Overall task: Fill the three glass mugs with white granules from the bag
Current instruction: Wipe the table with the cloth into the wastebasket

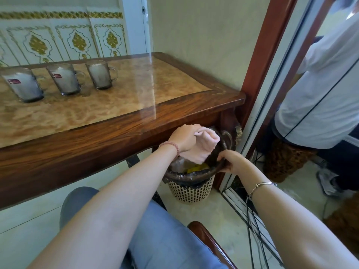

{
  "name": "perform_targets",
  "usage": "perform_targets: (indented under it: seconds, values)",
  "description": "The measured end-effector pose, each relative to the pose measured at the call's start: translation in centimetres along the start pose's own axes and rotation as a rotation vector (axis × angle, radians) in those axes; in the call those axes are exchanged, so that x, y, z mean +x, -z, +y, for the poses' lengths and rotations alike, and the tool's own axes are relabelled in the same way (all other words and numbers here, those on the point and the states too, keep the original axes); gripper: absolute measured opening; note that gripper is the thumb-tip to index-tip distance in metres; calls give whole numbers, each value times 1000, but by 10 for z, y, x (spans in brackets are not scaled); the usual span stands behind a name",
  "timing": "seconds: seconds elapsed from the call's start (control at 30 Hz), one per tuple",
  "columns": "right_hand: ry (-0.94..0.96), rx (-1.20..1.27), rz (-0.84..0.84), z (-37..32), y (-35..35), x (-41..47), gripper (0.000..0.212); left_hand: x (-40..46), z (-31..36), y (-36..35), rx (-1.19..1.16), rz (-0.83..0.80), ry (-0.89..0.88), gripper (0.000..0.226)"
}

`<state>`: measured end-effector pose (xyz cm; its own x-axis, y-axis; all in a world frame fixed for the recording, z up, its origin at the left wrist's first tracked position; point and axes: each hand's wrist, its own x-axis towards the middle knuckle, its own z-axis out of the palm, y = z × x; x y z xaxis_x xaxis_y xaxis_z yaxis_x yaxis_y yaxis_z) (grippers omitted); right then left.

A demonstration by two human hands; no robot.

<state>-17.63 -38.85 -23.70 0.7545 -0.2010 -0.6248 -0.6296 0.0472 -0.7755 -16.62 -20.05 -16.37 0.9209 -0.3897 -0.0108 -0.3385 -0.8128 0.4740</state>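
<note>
Left hand [183, 137] grip clamped on pink bag [202, 146] over wastebasket [191, 189]; right hand [232, 162] pinching liner rim; three filled mugs [66, 79] upper left on table [116, 105].

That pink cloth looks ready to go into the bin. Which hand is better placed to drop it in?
The left hand. It already grips the pink cloth right above the wastebasket, so it probably only needs to let go. The right hand is busy holding the dark bin liner at the rim.

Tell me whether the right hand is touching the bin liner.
Touching. The head view shows the right hand with its fingers curled over the dark bin liner at the rim of the wastebasket.
</note>
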Motion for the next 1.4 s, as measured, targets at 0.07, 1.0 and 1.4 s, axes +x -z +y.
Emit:
perform_targets:
  seconds: [0.07,1.0,1.4]
  values:
    - [0,-7,5,0,-1,-3,44,-1,6,1,58,-46,-18,29]
    - [-6,19,-5,5,1,-9,38,13,-11,63,-23,403,15,47]
    - [-68,15,40,25,19,3,41,10,7,7,115,762,-315,16]
